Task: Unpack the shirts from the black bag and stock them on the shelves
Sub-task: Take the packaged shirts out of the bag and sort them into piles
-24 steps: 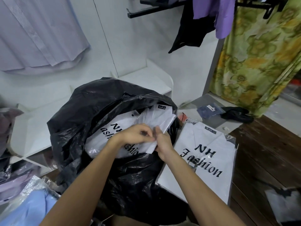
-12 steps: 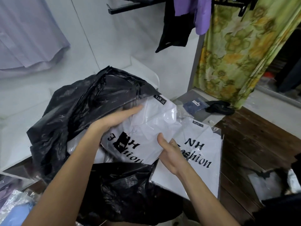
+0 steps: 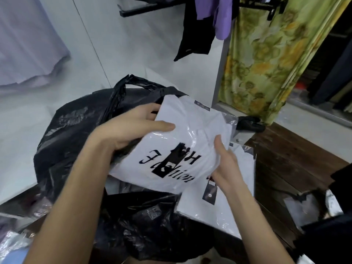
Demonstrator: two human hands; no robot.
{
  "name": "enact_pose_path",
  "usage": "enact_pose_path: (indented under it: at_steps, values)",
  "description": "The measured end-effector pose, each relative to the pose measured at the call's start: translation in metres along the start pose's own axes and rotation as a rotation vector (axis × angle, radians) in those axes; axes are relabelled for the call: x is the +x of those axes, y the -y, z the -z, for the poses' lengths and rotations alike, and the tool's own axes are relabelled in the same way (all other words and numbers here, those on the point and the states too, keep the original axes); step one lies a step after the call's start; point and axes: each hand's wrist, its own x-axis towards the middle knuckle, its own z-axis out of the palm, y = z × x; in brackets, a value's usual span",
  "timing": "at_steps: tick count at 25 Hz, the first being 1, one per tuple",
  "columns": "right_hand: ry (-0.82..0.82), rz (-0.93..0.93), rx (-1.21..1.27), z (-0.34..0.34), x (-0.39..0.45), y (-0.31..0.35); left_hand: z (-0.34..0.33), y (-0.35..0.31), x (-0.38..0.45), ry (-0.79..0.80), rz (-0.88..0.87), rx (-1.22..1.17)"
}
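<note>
I have the packed shirt [image 3: 182, 149] lifted at the mouth of the black bag [image 3: 80, 141], at about 12 o'clock from my wrists. My left hand [image 3: 133, 128] grips its top left edge, thumb on top; my right hand [image 3: 224, 161] clamps the right edge. The glossy wrapper looks slick, so I judge it could slide out of my hands, dropping at 4 o'clock onto the second shirt [image 3: 224, 204] and knocking it askew. Bag folds might snag a corner.
</note>
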Motion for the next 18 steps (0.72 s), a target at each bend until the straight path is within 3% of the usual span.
enact_pose_path:
  at_steps: [3,6,13,18]
  values:
    - [0.035,0.1,-0.134,0.038,-0.004,0.029,-0.041,0.023,0.022,-0.112,0.043,-0.206]
    - [-0.001,0.16,-0.344,0.087,-0.002,0.038,-0.092,0.059,0.058,-0.109,0.095,-0.338]
    - [-0.197,0.138,-0.79,0.159,0.02,-0.01,-0.168,0.147,0.117,-0.214,0.295,0.189]
    - [-0.26,0.169,-0.819,0.164,0.025,-0.019,-0.173,0.134,0.113,-0.358,0.141,0.186]
